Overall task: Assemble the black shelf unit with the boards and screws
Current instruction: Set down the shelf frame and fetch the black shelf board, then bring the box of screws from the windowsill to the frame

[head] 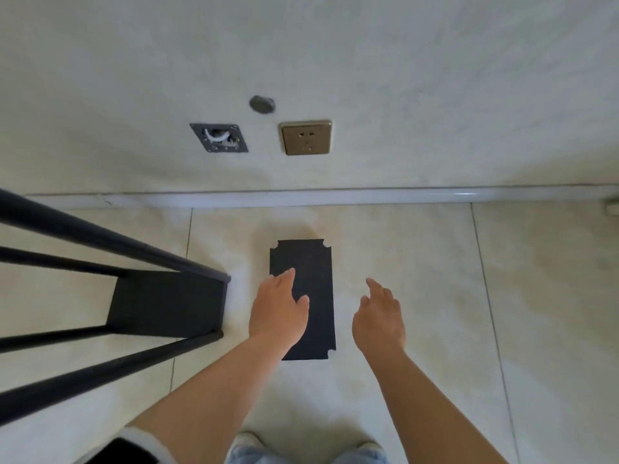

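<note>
Hovering over the black board (313, 262), left hand (278, 313) and right hand (378, 316), fingers relaxed, holding nothing.

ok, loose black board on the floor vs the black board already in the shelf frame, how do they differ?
The loose flat black board with notched corners lies alone on the tiled floor; the fitted black board sits between the black metal frame tubes. The loose one shows all four corner notches it can; the fitted one's corners are hidden against the tubes. The left hand reaches over the loose board; no hand is near the fitted one. Both are matte black rectangles.
</note>
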